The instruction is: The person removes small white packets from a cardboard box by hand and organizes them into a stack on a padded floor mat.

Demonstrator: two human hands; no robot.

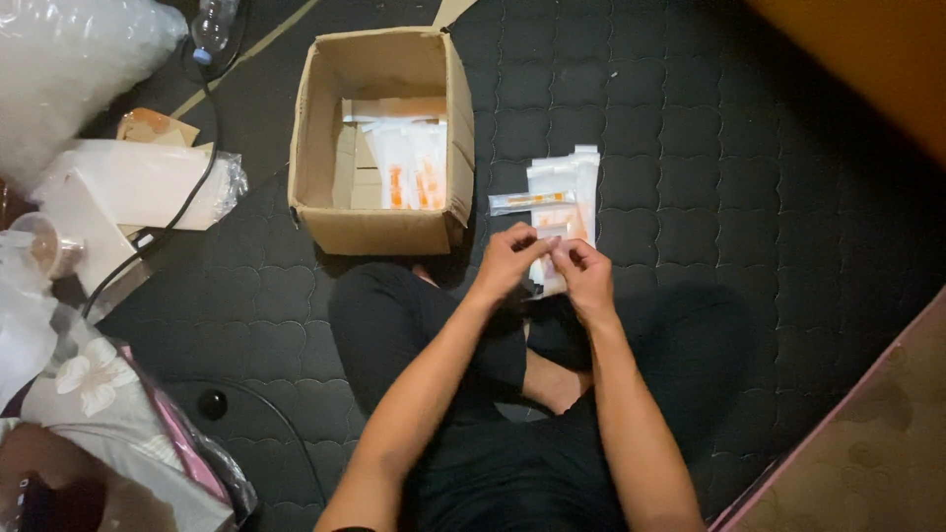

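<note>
Here, a clear packet [548,264] is pinched between the fingertips of the left hand [509,258] and right hand [583,274] above the lap, just over a pile of packets [562,192] on the dark mat [749,177], beside an open box [379,138].

Small clear packet [548,268] with orange and white contents, pinched at its top edge between the fingertips of left hand [507,258] and right hand [583,274]; its lower end hangs below the hands, partly hidden by them.
</note>
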